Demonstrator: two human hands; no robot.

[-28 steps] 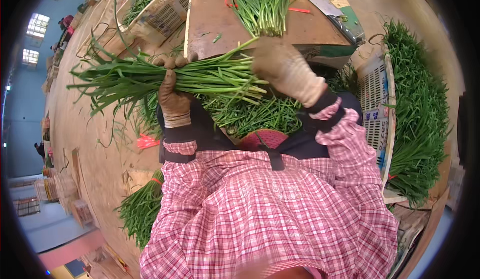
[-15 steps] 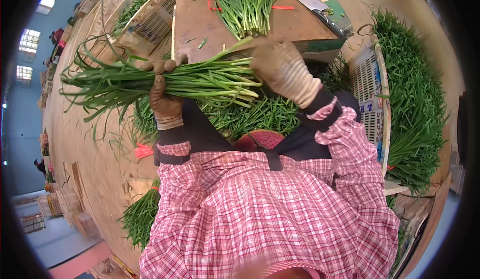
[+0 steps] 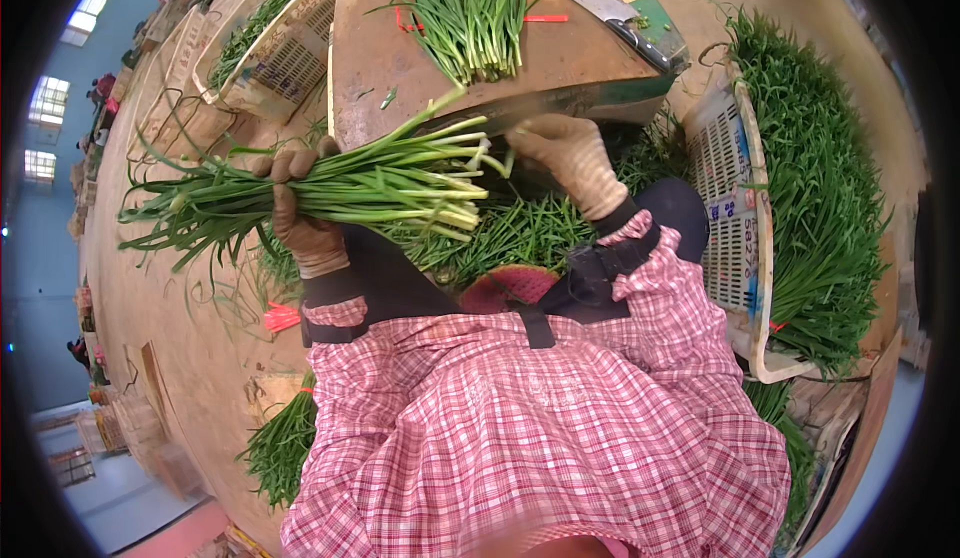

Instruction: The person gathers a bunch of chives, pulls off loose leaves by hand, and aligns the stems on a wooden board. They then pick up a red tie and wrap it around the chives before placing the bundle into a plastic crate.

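Note:
My left hand point(image 3: 300, 213), in a brown glove, grips a thick bunch of green chives point(image 3: 330, 186) held level, cut ends pointing right. My right hand point(image 3: 568, 158), also gloved, is at the cut ends of the bunch, fingers curled against a few stalks. Both hands hover above a loose heap of chives point(image 3: 510, 233) on my lap. In front of me is a wooden chopping block point(image 3: 400, 58) with another pile of cut chives point(image 3: 475, 8) and a cleaver point(image 3: 620, 18) lying on it.
A white plastic crate point(image 3: 735, 188) stands at my right beside a big mound of chives point(image 3: 830, 188). Another crate with greens point(image 3: 275, 43) sits at the upper left. Red ties point(image 3: 282, 316) and a small chive bundle point(image 3: 280, 443) lie on the floor at the left.
My right hand slid off the middle of the bunch to its cut ends. The bunch has dropped slightly lower and the view has tilted.

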